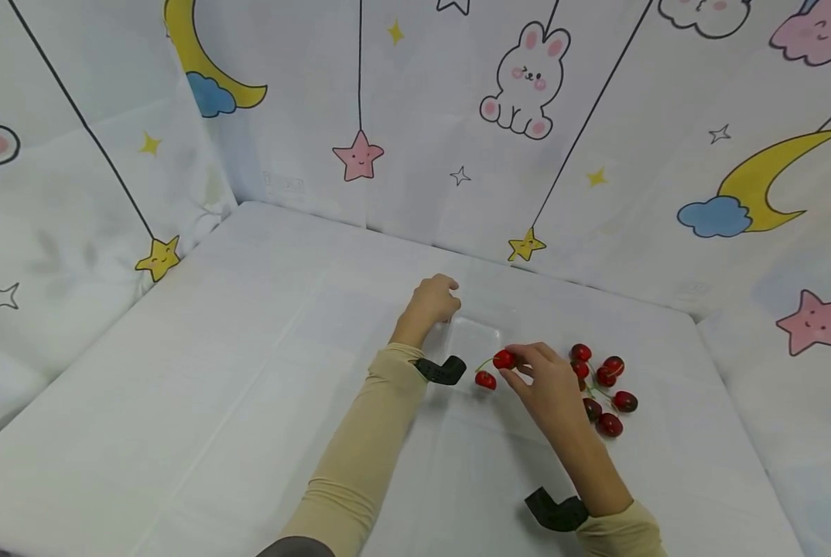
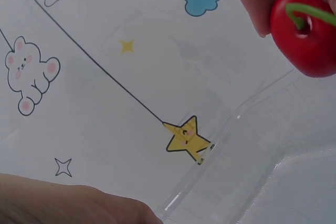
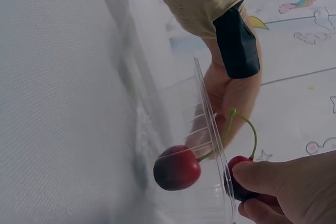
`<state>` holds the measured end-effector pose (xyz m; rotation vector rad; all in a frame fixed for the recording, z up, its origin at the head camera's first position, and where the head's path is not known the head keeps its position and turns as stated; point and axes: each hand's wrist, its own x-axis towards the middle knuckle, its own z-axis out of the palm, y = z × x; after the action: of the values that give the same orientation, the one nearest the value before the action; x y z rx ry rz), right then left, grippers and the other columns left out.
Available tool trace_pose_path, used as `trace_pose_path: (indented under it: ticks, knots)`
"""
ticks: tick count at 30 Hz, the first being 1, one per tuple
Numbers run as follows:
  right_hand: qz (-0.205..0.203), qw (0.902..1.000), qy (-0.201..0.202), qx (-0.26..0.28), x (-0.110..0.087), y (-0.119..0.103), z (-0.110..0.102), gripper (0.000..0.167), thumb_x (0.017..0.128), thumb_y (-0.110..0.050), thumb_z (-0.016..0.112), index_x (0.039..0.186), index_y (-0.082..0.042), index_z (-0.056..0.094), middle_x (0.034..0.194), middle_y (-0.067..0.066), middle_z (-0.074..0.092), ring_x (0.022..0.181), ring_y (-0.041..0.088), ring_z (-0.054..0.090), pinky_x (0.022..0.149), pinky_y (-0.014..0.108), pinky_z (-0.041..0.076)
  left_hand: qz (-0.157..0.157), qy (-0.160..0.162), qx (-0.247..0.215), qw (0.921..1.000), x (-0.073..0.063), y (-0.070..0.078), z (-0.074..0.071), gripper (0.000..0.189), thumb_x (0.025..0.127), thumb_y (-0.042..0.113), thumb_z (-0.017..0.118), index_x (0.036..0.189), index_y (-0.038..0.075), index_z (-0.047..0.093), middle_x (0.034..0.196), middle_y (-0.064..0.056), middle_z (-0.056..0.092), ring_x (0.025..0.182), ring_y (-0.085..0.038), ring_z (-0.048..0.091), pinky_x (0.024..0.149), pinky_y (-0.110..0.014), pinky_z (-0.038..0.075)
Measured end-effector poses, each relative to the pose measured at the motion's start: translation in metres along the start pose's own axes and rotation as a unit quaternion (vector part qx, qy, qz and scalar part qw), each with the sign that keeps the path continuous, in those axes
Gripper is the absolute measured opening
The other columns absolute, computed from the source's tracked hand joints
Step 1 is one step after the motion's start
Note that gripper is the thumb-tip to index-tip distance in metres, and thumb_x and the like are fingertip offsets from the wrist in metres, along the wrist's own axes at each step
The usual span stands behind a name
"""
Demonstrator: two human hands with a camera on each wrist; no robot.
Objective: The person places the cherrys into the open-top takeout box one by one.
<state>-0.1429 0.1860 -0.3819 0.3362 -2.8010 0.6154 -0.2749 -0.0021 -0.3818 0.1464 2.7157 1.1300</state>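
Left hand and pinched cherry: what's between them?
In the head view, part of a clear plastic container lies between the left hand and the pinched cherry.

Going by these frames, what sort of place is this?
Probably an improvised indoor recording booth, though the room beyond is hidden: white cartoon-printed backdrop on three sides, white-covered table, and loose cherries beside a clear plastic container.
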Motion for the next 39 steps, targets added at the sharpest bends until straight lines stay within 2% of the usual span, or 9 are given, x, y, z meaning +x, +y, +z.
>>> trace_pose_path:
  ticks: [9, 21, 27, 39]
  knots:
    - [-0.035, 0.9992, 0.016, -0.004, 0.0, -0.004, 0.006, 0.035, 0.079, -0.013, 0.077, 0.112, -0.008, 0.067, 0.103, 0.008, 0.065, 0.086, 0.022, 0.07, 0.075, 0.037, 0.056, 0.002, 0.001, 0.002, 1.0, -0.001, -0.002, -0.001, 0.042, 0.093, 0.015, 0.053, 0.134, 0.011, 0.054, 0.116, -0.007, 0.068, 0.084, -0.016, 0.063, 0.064, -0.026, 0.048]
    - [-0.09, 0.9949, 0.037, -0.024, -0.001, -0.002, 0.014, 0.035, 0.076, -0.011, 0.079, 0.109, -0.006, 0.069, 0.1, 0.009, 0.066, 0.082, 0.019, 0.067, 0.072, 0.034, 0.057, -0.012, -0.001, -0.002, 0.9999, 0.001, -0.002, 0.0, 0.042, 0.092, 0.016, 0.054, 0.134, 0.013, 0.055, 0.117, -0.006, 0.067, 0.083, -0.016, 0.062, 0.066, -0.027, 0.048]
    - [-0.088, 0.9953, 0.031, -0.026, -0.003, -0.002, 0.016, 0.036, 0.076, -0.009, 0.079, 0.11, -0.006, 0.069, 0.101, 0.009, 0.066, 0.083, 0.02, 0.067, 0.074, 0.035, 0.057, -0.005, -0.007, -0.002, 1.0, 0.0, 0.001, 0.0, 0.041, 0.093, 0.016, 0.054, 0.134, 0.012, 0.054, 0.116, -0.007, 0.068, 0.082, -0.015, 0.063, 0.064, -0.026, 0.048]
    - [-0.103, 0.994, 0.025, -0.028, -0.001, -0.003, 0.019, 0.037, 0.075, -0.007, 0.079, 0.111, -0.006, 0.069, 0.101, 0.009, 0.066, 0.085, 0.021, 0.068, 0.075, 0.034, 0.056, -0.001, -0.001, -0.003, 1.0, 0.001, -0.001, -0.001, 0.041, 0.093, 0.017, 0.055, 0.134, 0.012, 0.055, 0.113, -0.006, 0.069, 0.07, -0.012, 0.061, 0.056, -0.022, 0.045]
